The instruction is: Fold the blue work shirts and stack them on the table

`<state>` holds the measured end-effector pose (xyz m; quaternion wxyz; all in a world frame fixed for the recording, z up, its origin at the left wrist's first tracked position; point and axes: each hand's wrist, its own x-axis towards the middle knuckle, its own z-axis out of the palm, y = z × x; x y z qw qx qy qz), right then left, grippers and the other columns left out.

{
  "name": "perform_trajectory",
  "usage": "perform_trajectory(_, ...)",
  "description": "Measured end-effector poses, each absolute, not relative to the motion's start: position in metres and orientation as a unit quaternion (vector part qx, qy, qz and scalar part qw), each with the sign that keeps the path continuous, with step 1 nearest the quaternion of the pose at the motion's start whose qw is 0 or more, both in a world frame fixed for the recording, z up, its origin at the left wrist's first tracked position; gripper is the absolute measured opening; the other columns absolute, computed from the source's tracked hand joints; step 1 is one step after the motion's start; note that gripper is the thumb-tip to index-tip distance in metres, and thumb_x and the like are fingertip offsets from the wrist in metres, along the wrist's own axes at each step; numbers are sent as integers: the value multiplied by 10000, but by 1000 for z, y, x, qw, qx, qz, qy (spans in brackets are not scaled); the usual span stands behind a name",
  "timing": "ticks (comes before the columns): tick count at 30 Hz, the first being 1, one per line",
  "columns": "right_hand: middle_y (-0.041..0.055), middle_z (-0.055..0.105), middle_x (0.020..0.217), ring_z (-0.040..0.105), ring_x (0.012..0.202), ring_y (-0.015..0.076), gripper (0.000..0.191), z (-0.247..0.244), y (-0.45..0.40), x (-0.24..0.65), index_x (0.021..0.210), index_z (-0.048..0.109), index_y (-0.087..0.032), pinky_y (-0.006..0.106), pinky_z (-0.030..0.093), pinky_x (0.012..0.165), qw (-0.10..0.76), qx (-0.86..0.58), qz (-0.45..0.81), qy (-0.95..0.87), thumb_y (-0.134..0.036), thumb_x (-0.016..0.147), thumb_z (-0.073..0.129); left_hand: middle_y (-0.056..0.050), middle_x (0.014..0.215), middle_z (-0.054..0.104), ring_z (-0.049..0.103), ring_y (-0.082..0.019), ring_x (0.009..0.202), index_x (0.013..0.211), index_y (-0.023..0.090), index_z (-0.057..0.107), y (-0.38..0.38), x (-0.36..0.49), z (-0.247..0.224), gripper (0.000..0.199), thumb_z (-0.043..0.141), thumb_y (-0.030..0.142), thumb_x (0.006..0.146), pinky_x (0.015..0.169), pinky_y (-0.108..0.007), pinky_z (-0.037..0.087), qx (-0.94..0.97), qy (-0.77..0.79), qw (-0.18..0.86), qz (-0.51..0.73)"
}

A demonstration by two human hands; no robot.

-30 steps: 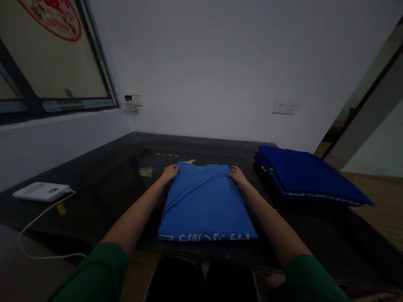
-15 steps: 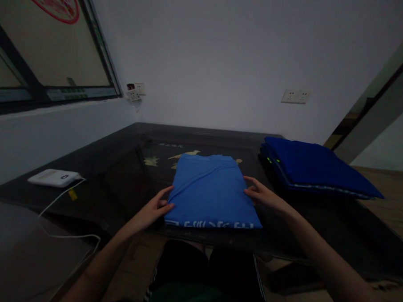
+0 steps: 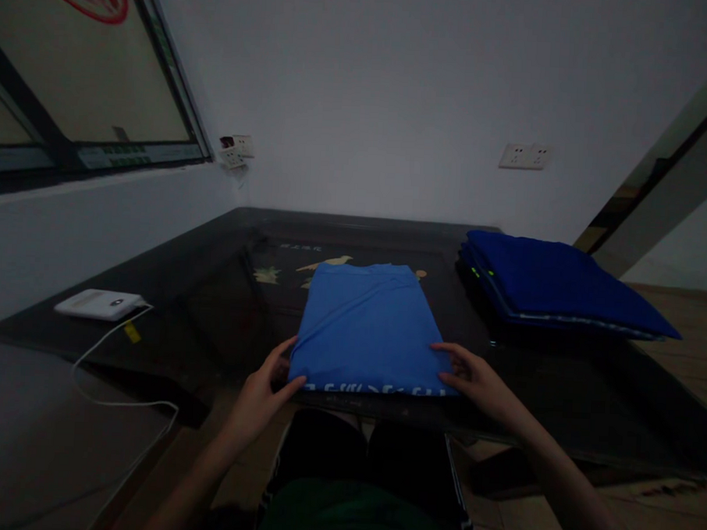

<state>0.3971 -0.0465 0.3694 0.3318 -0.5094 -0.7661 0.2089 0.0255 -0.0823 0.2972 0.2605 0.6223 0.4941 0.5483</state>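
A folded blue shirt (image 3: 371, 320) lies flat on the dark table in front of me, with white lettering along its near edge. My left hand (image 3: 261, 390) grips its near left corner, thumb on top and the other fingers at the side edge, partly hidden. At the near right corner, my right hand (image 3: 474, 383) has its thumb and index finger on the cloth, the remaining fingers curled at the edge.
A stack of folded dark blue clothes (image 3: 552, 281) rests on the right of the table (image 3: 355, 227). On the left lies a white power bank (image 3: 99, 304) with a white cable (image 3: 100, 352) hanging over the edge. Wall sockets (image 3: 525, 156) are behind.
Both hands have slid toward me along the shirt's side edges to its near corners. The shirt lies in nearly the same place, and the view has tilted slightly.
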Motion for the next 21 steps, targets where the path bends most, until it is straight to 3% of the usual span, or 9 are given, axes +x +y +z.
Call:
perform_trajectory(4,-15,478,708,465,636,159,419,368,-48,390,1120,632,-209,277,403,604,378,-512,169,-753,-419,760,595,21,693,629,622,-179,716,1285,152,503,-89,26,301,559,543,456,818,771,-314,474,599,521,223,566)
perform_trajectory(12,-33,431,650,419,557,132,335,361,-48,394,1051,672,-211,253,348,545,347,-510,159,-770,-356,756,602,12,679,631,627,-184,718,980,176,621,-93,27,279,351,666,404,717,753,-307,476,550,513,219,622)
perform_trajectory(17,-23,487,642,443,562,142,331,370,-52,391,1076,668,-222,251,367,538,295,-523,169,-781,-336,777,584,7,695,644,639,-197,756,1062,175,557,-92,27,276,417,658,409,731,796,-335,467,562,512,260,595)
perform_trajectory(21,36,636,832,549,686,176,320,377,-54,388,1045,683,-220,290,449,639,307,-506,182,-785,-374,812,526,-1,707,650,633,-180,698,1184,160,469,-88,26,289,517,580,470,785,687,-299,465,571,478,347,570)
